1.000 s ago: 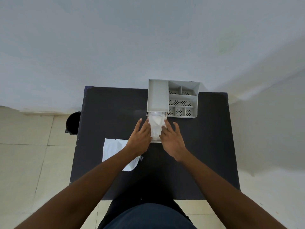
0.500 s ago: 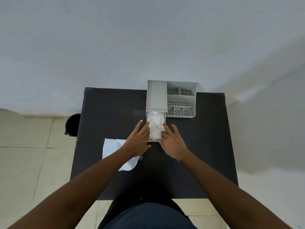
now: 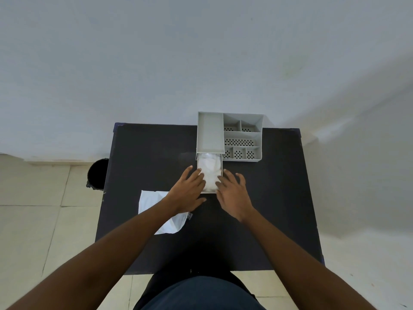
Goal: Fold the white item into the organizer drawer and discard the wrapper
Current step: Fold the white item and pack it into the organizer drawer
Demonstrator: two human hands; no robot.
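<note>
Dark tabletop. Grey organizer beyond both hands, its drawer pulled out between them. White item lies in drawer. Wrapper flat under left forearm. Left hand, right hand: fingers spread, released, flanking drawer, touching its sides.

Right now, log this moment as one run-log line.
left hand: open, at drawer | right hand: open | white item: in drawer | wrapper: on table
</note>
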